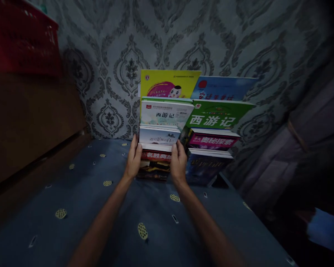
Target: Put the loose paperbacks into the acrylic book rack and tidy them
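Note:
Two rows of upright books stand side by side against the wall. My left hand [133, 157] grips the left edge of the left row, and my right hand [179, 161] presses its right edge; both thumbs face me. Between my palms are a dark book with a red title band [155, 165] and, behind it, a pale blue book [158, 136]. Farther back in that row rise a white-and-green book [167, 115] and a taller yellow book [169, 82]. My fingertips are partly hidden by the books.
The right row has a dark blue book [206, 168], a magenta book [213, 141], a green book [215, 115] and a blue book [225, 88]. A brown cabinet [33, 126] with a red basket [22, 40] stands left. A curtain [284, 155] hangs right. Blue patterned cloth [105, 211] lies underneath.

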{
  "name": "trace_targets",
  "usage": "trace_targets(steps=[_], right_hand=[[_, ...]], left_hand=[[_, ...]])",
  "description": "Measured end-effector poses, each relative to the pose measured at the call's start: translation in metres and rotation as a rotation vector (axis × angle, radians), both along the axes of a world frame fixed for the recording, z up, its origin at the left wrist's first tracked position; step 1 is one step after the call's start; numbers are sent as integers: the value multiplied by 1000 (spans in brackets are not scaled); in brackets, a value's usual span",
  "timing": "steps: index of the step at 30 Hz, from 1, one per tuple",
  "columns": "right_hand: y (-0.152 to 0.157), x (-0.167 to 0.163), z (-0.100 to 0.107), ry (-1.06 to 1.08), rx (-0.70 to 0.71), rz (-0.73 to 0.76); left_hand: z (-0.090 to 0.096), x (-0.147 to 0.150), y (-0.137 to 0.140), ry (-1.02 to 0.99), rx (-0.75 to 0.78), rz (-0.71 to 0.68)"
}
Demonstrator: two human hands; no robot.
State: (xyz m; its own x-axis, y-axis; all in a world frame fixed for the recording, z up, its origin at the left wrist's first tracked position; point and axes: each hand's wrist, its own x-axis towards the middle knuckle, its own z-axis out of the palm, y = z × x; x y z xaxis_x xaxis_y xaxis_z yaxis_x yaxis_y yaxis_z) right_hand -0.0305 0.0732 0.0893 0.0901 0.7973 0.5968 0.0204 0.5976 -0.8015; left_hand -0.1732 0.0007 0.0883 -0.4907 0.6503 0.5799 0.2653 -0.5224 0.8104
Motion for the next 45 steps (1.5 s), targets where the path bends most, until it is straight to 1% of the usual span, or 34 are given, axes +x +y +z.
trace_targets(steps=[2, 4, 7, 9, 12, 16, 23, 26, 30, 33, 39, 42, 45], right_hand=[[-1, 3, -4, 20, -30, 14], [-3, 4, -8, 41, -76, 42], [-5, 3, -15, 67, -124, 81], [-6, 1, -18, 72, -128, 77], [-7, -2, -19, 60, -141, 49], [-6, -3, -18, 44, -134, 49], [-1, -6, -18, 68, -118, 3], [-1, -7, -18, 61, -98, 1], [0, -7, -17, 64, -101, 22], [2, -8, -13, 77, -121, 2], [1, -9, -8, 98, -101, 5], [-1, -10, -8, 93, -94, -32], [-1, -10, -8, 89, -89, -52]], left_hand=[[-9, -8, -3, -72, 2, -45], [-18, -13, -6, -101, -4, -45], [-27, -9, -12, -36, -43, -6], [-29, -2, -14, 23, -82, 12], [-26, 6, -14, 49, -120, 24], [-20, 10, -9, 34, -116, 24], [-20, 9, -3, 23, -84, 18], [-19, 9, -4, 25, -93, 19], [-13, 7, -9, 25, -102, 6], [-6, 6, -11, 18, -107, -17], [6, 2, -7, 7, -76, -61], [8, 2, -5, 21, -55, -58], [5, 0, -3, 46, -40, -32]])
